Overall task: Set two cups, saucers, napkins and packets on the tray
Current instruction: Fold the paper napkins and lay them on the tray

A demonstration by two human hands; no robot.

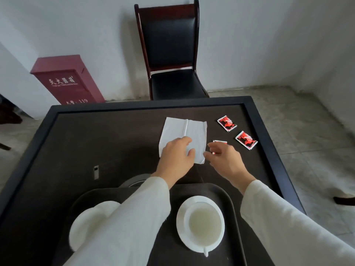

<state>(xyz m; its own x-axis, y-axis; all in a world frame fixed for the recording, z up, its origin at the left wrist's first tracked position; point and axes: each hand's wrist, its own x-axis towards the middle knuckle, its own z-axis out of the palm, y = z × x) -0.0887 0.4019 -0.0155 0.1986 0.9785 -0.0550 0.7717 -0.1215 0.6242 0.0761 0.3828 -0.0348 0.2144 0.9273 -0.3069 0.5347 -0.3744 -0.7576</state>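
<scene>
Head view: dark surface, tray at its near edge. On the tray sit two saucers, right with cup, left mostly under a sleeve. Napkin lies off the tray, just beyond it, long axis running away from the person. Left hand rests on its near end with fingers bent; whether that grip pinches, cannot tell. Right hand is just beside the napkin's right edge, grip loose and spread, holding nothing. Left is nearer. Packets lie to the right, and a third is half-hidden by right fingertips.
</scene>
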